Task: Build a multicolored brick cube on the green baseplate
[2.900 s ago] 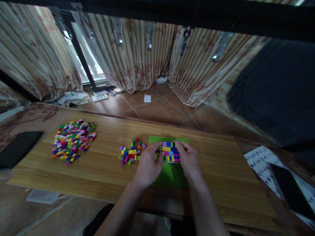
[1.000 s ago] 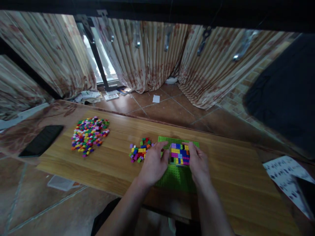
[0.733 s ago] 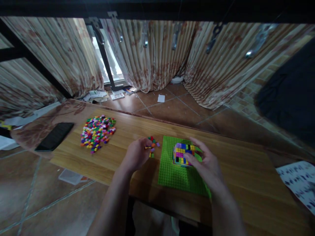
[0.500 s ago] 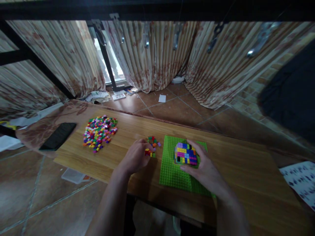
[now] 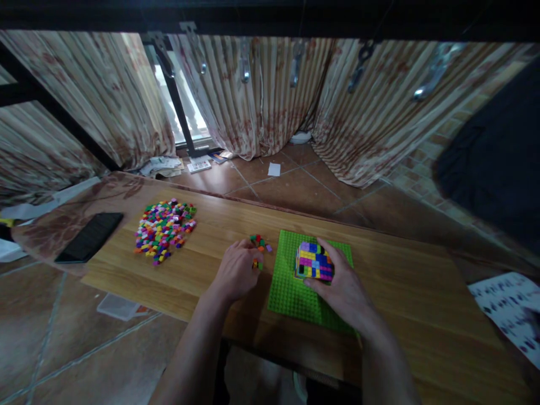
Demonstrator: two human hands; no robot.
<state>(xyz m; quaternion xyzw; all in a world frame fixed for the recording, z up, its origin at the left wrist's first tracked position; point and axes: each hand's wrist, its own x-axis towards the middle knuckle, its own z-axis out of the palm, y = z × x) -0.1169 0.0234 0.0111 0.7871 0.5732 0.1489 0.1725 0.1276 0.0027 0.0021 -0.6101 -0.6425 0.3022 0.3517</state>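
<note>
The left hand (image 5: 237, 271) was shifted from the multicoloured plastic-brick block (image 5: 314, 262), on the green studded baseplate (image 5: 291, 301), to loose coloured plastic bricks (image 5: 261, 243); its hold could not be told. The block was left clasped by the half-curled right hand (image 5: 343, 286) alone.

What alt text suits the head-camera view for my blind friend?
A right hand curls around a multicoloured brick block on a green baseplate; the left hand is at a small brick pile, with a larger pile farther left on the table.
</note>
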